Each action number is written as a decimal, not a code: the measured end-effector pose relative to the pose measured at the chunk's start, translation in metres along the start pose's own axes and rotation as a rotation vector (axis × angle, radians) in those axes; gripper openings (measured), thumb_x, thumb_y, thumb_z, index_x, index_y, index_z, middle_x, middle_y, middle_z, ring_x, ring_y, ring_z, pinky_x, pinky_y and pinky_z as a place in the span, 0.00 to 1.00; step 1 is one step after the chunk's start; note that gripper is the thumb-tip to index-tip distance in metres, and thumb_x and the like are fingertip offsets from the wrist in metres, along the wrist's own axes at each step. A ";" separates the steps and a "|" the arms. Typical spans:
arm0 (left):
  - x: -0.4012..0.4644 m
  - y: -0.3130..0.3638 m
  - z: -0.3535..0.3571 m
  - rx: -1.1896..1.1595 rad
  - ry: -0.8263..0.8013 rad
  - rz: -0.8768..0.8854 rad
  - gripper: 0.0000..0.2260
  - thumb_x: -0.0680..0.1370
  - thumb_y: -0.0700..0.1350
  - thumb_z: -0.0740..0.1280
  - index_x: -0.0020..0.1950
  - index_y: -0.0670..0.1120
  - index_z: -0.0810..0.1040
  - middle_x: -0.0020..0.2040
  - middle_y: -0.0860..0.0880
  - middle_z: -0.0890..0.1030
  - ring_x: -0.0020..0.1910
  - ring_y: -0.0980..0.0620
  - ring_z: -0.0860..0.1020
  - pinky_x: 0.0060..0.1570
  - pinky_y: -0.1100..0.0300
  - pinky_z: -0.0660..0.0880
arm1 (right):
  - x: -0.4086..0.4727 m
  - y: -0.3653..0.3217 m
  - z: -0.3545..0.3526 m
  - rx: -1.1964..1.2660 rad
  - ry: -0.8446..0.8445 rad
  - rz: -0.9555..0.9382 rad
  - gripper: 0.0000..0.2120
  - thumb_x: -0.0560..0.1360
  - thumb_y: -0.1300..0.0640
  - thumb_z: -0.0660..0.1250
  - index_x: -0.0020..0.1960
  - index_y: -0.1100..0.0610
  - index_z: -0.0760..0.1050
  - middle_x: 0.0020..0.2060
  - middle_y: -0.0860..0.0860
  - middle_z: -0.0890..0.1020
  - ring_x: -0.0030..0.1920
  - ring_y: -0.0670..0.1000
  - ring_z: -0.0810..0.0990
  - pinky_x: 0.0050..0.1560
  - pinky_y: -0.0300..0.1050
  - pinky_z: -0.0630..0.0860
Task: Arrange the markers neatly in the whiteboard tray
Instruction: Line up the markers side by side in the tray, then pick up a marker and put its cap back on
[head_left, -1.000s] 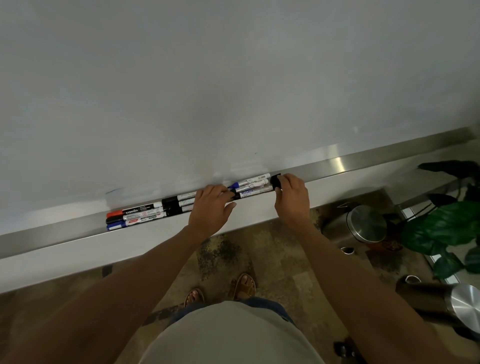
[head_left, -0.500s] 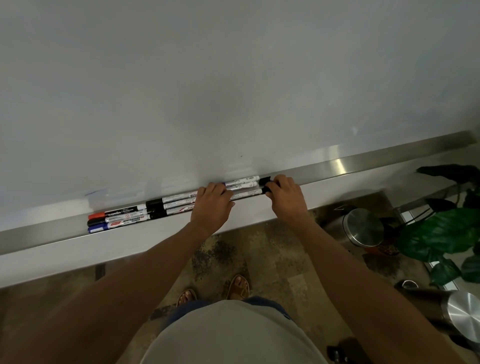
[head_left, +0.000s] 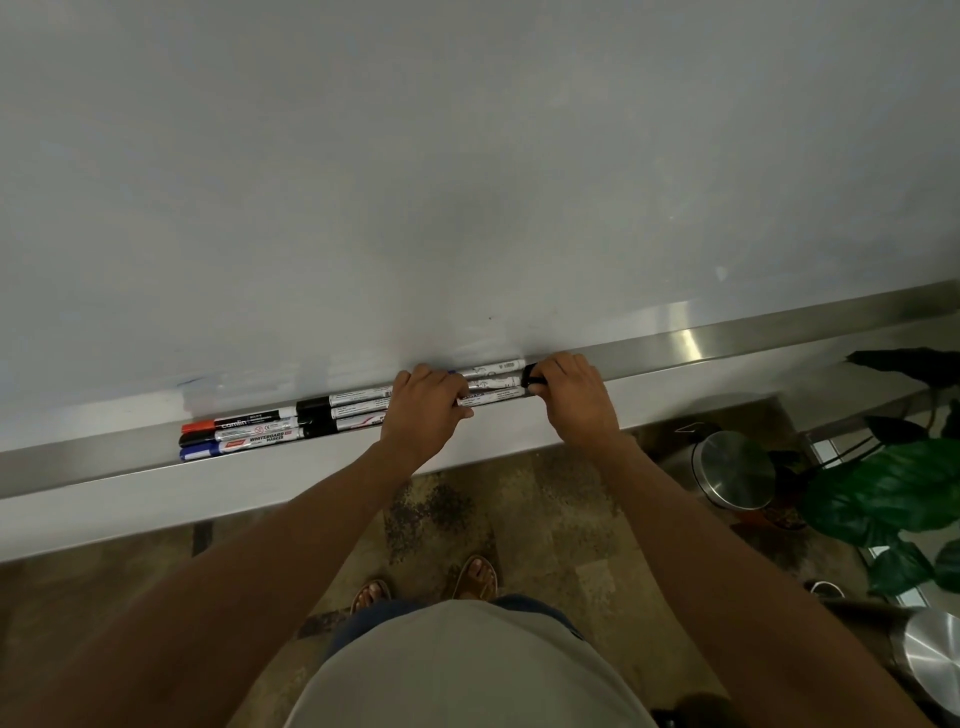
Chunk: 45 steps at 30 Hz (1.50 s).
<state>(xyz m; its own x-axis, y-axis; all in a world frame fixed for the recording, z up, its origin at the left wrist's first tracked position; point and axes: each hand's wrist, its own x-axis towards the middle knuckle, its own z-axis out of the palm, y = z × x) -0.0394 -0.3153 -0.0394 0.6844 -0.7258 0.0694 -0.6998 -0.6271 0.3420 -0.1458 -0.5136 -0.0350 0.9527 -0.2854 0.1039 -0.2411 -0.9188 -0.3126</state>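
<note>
Basically, the right-hand group of markers (head_left: 491, 385) lies three deep in the whiteboard tray (head_left: 727, 340), long axes parallel to the tray's run, which climbs slightly toward the right of the view. That group sits directly between the two hands, so any squaring-up move runs along the tray axis, not across it. The right hand (head_left: 574, 397) is at the group's right end, fingers (head_left: 558, 366) curled over the black caps (head_left: 531, 375); it grips or presses that end, and which of the two cannot be told. The left hand (head_left: 423, 410) covers the group's left end, fingers curled down over the barrels, holding them against the tray. Just left of it, the middle group (head_left: 343, 410) with black caps emerges from under the hand, and touching that in turn is the far-left group (head_left: 236, 434), capped red, black and blue. Judgement: the three groups already form one continuous line, so what remains is closing the right group leftward and flushing its ends. The right hand is the nearer one to push. The whiteboard (head_left: 467, 156) backs the tray and the front lip bounds it, so there is little lateral room; open tray lies to the right of the right hand and to the left of the far-left group. Below are patterned floor (head_left: 519, 519), two steel bins (head_left: 735, 467) and a plant (head_left: 883, 499) at right.
</note>
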 end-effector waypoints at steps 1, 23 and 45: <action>0.001 0.000 -0.002 -0.034 0.009 -0.007 0.10 0.72 0.51 0.72 0.48 0.48 0.79 0.46 0.50 0.82 0.51 0.46 0.74 0.49 0.55 0.61 | 0.000 -0.003 0.000 0.039 0.025 0.005 0.09 0.78 0.56 0.65 0.52 0.61 0.77 0.48 0.58 0.79 0.47 0.59 0.75 0.46 0.54 0.72; 0.008 0.005 -0.025 -0.682 -0.043 0.004 0.08 0.74 0.47 0.71 0.53 0.53 0.81 0.42 0.61 0.81 0.44 0.66 0.78 0.45 0.74 0.71 | 0.007 -0.047 -0.012 0.372 -0.183 -0.094 0.10 0.82 0.53 0.55 0.55 0.57 0.70 0.42 0.55 0.81 0.38 0.51 0.76 0.38 0.49 0.74; 0.010 0.001 -0.028 -1.036 0.069 -0.359 0.08 0.71 0.40 0.71 0.39 0.54 0.80 0.38 0.43 0.82 0.38 0.49 0.78 0.41 0.56 0.75 | -0.012 -0.024 -0.020 0.078 -0.002 0.004 0.19 0.79 0.42 0.56 0.58 0.52 0.78 0.49 0.52 0.81 0.45 0.55 0.79 0.48 0.51 0.72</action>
<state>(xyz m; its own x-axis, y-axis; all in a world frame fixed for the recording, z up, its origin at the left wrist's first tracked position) -0.0278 -0.3155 -0.0118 0.8463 -0.5110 -0.1504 0.0316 -0.2337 0.9718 -0.1547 -0.4933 -0.0101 0.9523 -0.2883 0.1004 -0.2299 -0.8937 -0.3853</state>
